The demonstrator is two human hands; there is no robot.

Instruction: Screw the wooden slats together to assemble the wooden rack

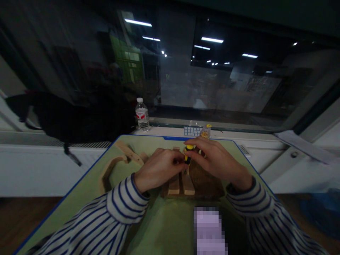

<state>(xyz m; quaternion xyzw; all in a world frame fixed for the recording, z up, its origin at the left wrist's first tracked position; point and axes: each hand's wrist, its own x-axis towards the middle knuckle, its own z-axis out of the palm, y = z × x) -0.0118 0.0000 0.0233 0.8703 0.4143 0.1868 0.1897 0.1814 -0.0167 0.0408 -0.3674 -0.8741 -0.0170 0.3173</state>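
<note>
A small yellow-and-black screwdriver [188, 153] stands upright over a slatted wooden assembly [183, 184] on the green table [170, 226]. My right hand [215, 160] is closed around the tool's handle from the right. From the left, my left hand [159, 168] rests curled on the wooden slats, with its fingers pinched near the tool's lower part. What lies under the left fingers is hidden. Both arms wear striped sleeves.
A curved wooden part [117, 164] lies left of the hands. On the sill behind stand a water bottle [142, 114], a small yellow-capped bottle [205, 131] and a blue grid sheet [191, 131]. A dark bag [79, 117] sits at the far left. A window is beyond.
</note>
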